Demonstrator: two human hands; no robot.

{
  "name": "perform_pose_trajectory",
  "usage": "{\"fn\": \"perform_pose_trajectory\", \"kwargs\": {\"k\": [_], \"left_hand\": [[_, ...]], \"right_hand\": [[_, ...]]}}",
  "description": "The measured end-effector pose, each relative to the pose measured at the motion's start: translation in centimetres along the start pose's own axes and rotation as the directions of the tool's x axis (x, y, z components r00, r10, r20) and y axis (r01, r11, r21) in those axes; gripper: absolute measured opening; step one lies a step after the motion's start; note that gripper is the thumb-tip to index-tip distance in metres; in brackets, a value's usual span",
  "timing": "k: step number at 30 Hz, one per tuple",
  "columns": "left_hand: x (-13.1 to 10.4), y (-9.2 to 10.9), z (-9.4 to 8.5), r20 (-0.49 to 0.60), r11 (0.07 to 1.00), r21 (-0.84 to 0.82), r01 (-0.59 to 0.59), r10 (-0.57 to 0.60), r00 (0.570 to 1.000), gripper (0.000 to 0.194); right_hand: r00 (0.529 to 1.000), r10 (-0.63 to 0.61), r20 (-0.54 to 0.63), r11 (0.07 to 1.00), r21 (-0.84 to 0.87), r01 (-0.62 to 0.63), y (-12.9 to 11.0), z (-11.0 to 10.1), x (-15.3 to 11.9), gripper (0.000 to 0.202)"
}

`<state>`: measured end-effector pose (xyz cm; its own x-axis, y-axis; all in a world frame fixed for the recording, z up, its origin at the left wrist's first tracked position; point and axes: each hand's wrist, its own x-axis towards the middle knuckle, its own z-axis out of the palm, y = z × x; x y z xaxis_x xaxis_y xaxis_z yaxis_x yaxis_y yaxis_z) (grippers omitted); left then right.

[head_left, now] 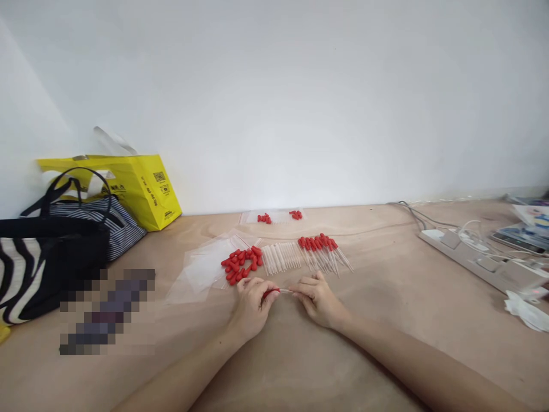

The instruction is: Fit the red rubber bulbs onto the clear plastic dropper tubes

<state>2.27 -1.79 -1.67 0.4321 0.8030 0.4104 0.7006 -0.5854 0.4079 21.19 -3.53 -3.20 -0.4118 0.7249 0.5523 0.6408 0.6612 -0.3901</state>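
Between its thumb and fingers, my left hand pinches a red rubber dropper bulb. A thin clear dropper tube runs from that bulb to the fingertips of my right hand, which are closed on its other end. Just beyond my left hand lies a pile of loose red bulbs. Several bare tubes lie side by side in a row past both hands. To their right, past my right hand, are several droppers with red bulbs fitted on tubes.
Clear plastic bags lie flat at left. Farther back sits another bag with red bulbs. A yellow bag, striped bag and black bag stand left; a power strip and crumpled tissue lie right.
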Motion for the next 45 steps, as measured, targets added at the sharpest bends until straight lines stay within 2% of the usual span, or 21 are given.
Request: {"fn": "perform_pose_trajectory", "kwargs": {"k": [5, 12, 18, 23, 31, 38, 45], "left_hand": [[0.0, 0.4, -0.3, 0.005, 0.997, 0.032, -0.074, 0.074, 0.997, 0.018], [-0.2, 0.9, -0.5, -0.028, 0.984, 0.062, -0.169, 0.171, 0.985, 0.015], [-0.4, 0.9, -0.3, 0.005, 0.973, 0.064, -0.221, 0.221, 0.975, 0.013], [0.0, 0.4, -0.5, 0.028, 0.972, 0.075, -0.222, 0.221, 0.975, 0.011], [0.2, -0.2, -1.4, -0.008, 0.965, 0.088, -0.249, 0.25, 0.968, 0.013], [0.0, -0.3, -1.2, 0.022, 0.967, 0.061, -0.248, 0.247, 0.969, 0.018], [0.0, -0.4, -1.0, 0.004, 0.975, -0.002, -0.221, 0.221, 0.975, 0.016]], "right_hand": [[0.997, -0.075, 0.005, 0.993, -0.091, 0.075, 0.2, 0.0, 0.2, 0.028], [0.995, -0.104, 0.003, 0.991, -0.079, 0.104, 0.0, 0.1, 0.3, 0.025], [0.992, -0.122, 0.014, 0.992, -0.035, 0.123, -0.4, 0.3, 0.4, 0.022], [0.994, -0.106, 0.037, 0.994, -0.018, 0.107, -0.1, 0.2, 0.5, 0.022], [0.995, -0.093, 0.037, 0.995, -0.032, 0.094, 0.2, -0.6, 0.4, 0.021], [0.992, -0.114, 0.062, 0.993, -0.035, 0.117, 0.4, -0.8, 0.2, 0.021], [0.994, -0.098, 0.053, 0.995, -0.017, 0.099, 0.4, -0.8, 0.2, 0.02]]}}
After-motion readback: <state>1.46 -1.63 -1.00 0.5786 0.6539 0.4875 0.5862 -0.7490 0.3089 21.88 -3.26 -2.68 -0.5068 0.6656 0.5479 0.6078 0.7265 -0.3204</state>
